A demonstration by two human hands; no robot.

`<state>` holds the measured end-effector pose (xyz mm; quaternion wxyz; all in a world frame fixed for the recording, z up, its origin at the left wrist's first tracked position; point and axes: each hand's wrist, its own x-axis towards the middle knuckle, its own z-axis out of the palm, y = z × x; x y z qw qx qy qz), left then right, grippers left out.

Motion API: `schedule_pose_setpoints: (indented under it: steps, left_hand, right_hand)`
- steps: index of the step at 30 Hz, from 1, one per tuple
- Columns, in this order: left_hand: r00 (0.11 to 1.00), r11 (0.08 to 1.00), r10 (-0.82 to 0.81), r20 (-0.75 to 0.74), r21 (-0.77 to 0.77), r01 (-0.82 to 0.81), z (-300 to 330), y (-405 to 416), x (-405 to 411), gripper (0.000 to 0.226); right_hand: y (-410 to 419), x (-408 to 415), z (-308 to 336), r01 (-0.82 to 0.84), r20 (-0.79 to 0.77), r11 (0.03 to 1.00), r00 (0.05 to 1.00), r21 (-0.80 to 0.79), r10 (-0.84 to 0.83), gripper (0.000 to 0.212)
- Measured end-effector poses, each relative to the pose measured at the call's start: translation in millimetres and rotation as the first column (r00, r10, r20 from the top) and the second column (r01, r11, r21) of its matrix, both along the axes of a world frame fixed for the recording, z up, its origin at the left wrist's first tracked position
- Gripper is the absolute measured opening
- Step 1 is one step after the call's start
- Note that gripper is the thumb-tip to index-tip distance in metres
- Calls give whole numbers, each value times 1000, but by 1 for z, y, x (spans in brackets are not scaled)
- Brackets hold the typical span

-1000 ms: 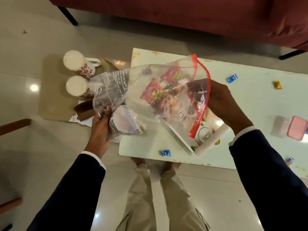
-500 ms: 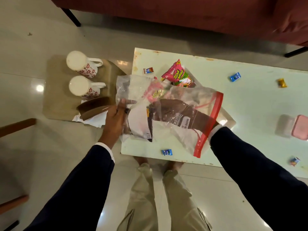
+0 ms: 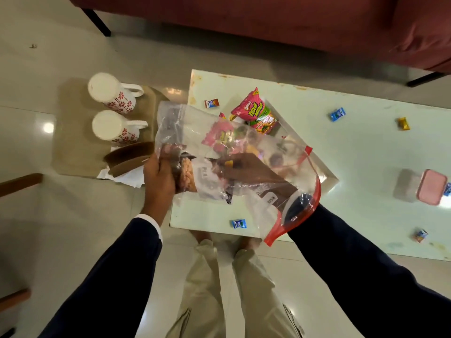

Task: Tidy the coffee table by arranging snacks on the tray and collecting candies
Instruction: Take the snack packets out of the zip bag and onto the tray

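A clear zip bag (image 3: 244, 164) of snacks is held above the desk (image 3: 366, 152), its bottom corner gripped by the left hand (image 3: 159, 172), while the right hand (image 3: 246, 167) is buried inside, its grip unclear.

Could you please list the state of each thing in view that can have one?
Zip bag: open, right arm inside.
Left hand: grips the bag's bottom end.
Right hand: inside the bag; grip unclear.
Pink snack packet: lying on the tray.
Two mugs: upside down.
Pink-lidded box: closed, on its side.
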<state>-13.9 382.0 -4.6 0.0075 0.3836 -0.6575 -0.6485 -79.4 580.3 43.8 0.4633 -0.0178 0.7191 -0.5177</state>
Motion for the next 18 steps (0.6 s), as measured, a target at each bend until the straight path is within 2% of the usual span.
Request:
schedule_pose_setpoints:
  steps: [2, 4, 5, 6, 7, 8, 9, 10, 11, 12, 15, 18]
  left_hand:
    - [995, 989, 61, -75, 136, -50, 4, -6, -3, 23]
    - [988, 976, 94, -123, 209, -67, 10, -13, -6, 20]
    - [986, 975, 114, -125, 207, -86, 12, -16, -9, 21]
    - [982, 975, 144, -125, 190, -119, 13, -20, -12, 23]
    - [976, 970, 182, -119, 183, -159, 16, -23, -14, 25]
    - [969, 961, 221, -111, 195, -197, 17, -25, -17, 31]
    - [964, 952, 246, -105, 214, -220, 19, -27, -20, 40]
    - [962, 948, 253, -102, 224, -226, 20, -30, -22, 46]
    - [963, 948, 247, -109, 232, -217, 22, -33, -23, 50]
    - [964, 949, 232, -126, 245, -197, 24, -36, -25, 51]
    - [958, 939, 227, -175, 301, -167, 31, -48, -28, 48]
    - [938, 900, 287, -193, 391, -195, 33, -63, -25, 35]
  right_hand:
    - [13, 1, 25, 110, -74, 985, 990, -130, -120, 28]
    - [32, 1, 49, 325, 15, 880, 940, -346, -341, 42]
    - [41, 1, 53, 386, 52, 834, 915, -394, -399, 49]
    - [50, -2, 51, 460, 90, 797, 881, -392, -465, 50]
    - [59, -8, 41, 531, 131, 767, 843, -359, -522, 37]
    - [69, -13, 27, 582, 152, 753, 811, -307, -565, 16]
    - [79, -21, 17, 603, 106, 764, 796, -231, -596, 6]
    - [89, -27, 9, 588, 17, 793, 805, -158, -593, 18]
    - [99, -33, 0, 565, -52, 815, 817, -127, -574, 21]
    - [111, -35, -4, 542, -69, 831, 830, -128, -553, 19]
    - [146, -45, -14, 522, 17, 833, 849, -184, -528, 9]
    - [178, -59, -16, 505, -145, 859, 847, -83, -512, 9]
